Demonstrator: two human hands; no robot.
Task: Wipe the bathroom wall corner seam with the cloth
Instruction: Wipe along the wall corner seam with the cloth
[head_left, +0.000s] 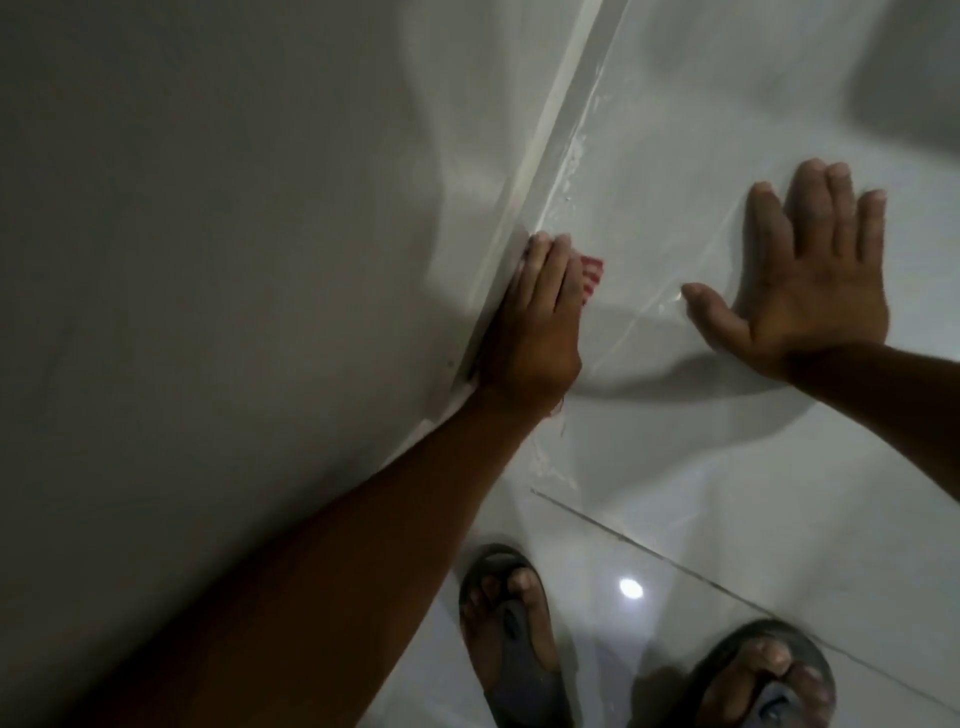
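Observation:
The corner seam (563, 124) runs as a pale strip from the top centre down to the left, between a grey wall and a glossy white tiled wall. My left hand (535, 322) presses a red-and-white striped cloth (592, 275) against the seam; only a small edge of the cloth shows past my fingers. My right hand (810, 275) lies flat on the white tiled wall to the right, fingers spread, holding nothing. Wet streaks mark the tile beside the seam.
The grey wall (208, 234) fills the left side. The white tiled wall (675, 130) meets the glossy tiled floor (649, 571) below. My two feet in dark sandals (509, 623) (763, 675) stand near the bottom edge.

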